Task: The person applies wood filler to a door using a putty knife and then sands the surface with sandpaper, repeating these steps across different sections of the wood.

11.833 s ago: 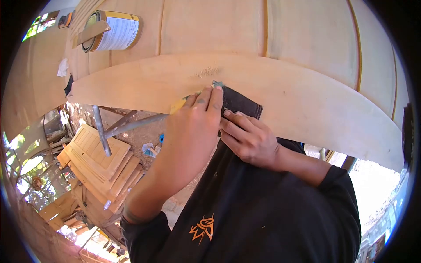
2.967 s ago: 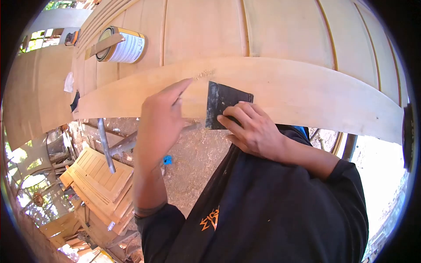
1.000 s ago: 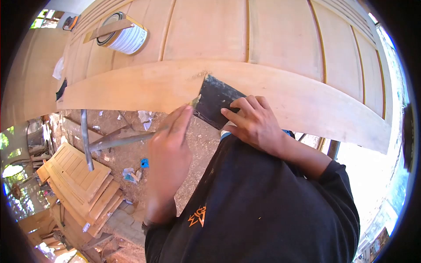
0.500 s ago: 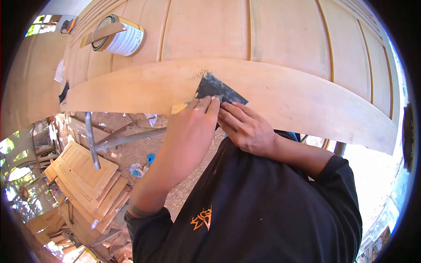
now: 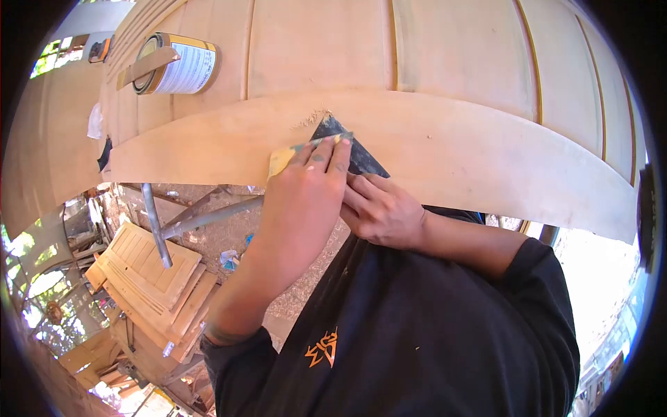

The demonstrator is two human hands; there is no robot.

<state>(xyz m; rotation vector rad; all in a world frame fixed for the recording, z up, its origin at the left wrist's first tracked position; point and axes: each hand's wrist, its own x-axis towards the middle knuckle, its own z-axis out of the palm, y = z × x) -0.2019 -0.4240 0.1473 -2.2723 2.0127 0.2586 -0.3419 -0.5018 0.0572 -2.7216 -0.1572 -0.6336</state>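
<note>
A dark, flat, square-edged plate (image 5: 367, 161) smeared with pale filler rests slanted over the wooden panel's curved rail (image 5: 472, 149). My right hand (image 5: 385, 212) is closed on its lower edge, fingers curled. Pressed under the fingers of my left hand (image 5: 309, 184) is a thin yellowish spreader (image 5: 281, 160), its smeared edge lying across the dark plate. My left thumb is hidden. Near the plate's top corner, pale crumbs and rough marks (image 5: 316, 117) show on the wood.
A tin can (image 5: 186, 66) with a flat wooden stick (image 5: 147, 67) across its top stands on the panel at upper left. A metal leg (image 5: 154, 226) shows below the panel's edge. Stacked wooden door panels (image 5: 149, 271) lie lower left.
My left hand has shifted slightly up across the dark plate, and more of the yellowish spreader shows. My right hand stays on the plate. The view has tilted slightly.
</note>
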